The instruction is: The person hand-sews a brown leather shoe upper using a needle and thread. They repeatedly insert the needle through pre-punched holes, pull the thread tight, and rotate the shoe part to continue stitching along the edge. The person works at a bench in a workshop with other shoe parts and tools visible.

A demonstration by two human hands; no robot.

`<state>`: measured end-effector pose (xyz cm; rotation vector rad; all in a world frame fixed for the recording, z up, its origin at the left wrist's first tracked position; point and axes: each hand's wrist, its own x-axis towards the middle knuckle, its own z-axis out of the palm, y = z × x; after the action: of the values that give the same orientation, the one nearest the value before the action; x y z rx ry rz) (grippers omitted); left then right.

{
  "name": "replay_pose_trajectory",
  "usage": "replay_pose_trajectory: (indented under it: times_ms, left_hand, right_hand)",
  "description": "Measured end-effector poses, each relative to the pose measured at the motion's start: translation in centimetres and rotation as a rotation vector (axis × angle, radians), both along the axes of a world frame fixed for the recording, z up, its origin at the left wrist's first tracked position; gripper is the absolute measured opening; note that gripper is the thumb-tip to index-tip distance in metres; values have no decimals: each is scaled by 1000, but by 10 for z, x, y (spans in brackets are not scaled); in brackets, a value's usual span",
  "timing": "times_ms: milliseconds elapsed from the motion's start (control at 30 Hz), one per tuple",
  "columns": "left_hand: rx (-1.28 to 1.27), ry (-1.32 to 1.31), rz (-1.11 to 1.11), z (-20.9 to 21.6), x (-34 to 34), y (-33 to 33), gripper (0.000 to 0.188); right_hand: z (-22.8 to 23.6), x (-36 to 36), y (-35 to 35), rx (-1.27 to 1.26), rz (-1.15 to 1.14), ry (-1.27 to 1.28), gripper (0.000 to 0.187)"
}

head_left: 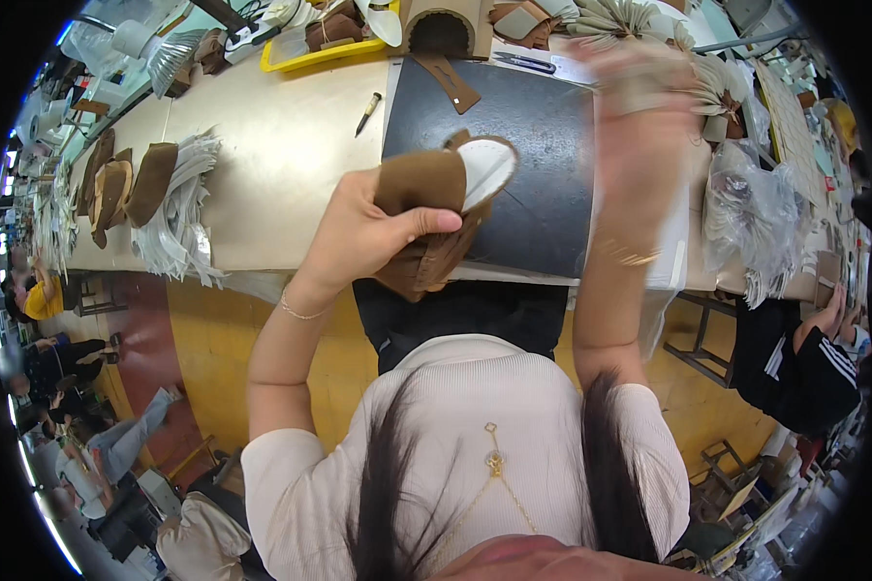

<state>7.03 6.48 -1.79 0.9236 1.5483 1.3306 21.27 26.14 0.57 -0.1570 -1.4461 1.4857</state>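
My left hand (351,230) is closed around a brown shoe upper (419,184), thumb pressed flat on its outside. A white inner lining (489,167) shows in the upper's opening, which faces right. The upper is tilted over the near edge of a dark work mat (543,136). My right hand (644,131) is raised above the mat's right side, apart from the upper, near fanned pale pieces. Motion smears its fingers, so whether it holds anything is unclear. A flat brown strip with small holes (448,84) lies at the far edge of the mat.
Left of the mat lies a small pointed tool (368,113). Farther back are a yellow tray (325,60) and a brown arched block (448,29). Brown uppers with pale strips (179,189) sit at left. Clear plastic bags (761,208) and a seated person (794,363) are at right.
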Motion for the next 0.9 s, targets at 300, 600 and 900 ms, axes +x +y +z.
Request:
replay_pose_trajectory:
  times_ms: [300,600,900]
  left_hand:
    - [-180,112,-34,18,-47,-41,27]
    - [-256,323,-76,17,-113,-83,31]
    - [-251,179,204,-17,-170,-147,25]
  right_hand:
    - [-14,182,240,-402,160,38,21]
    - [47,519,352,-346,-582,-341,10]
    - [68,667,358,-42,-1078,-799,6]
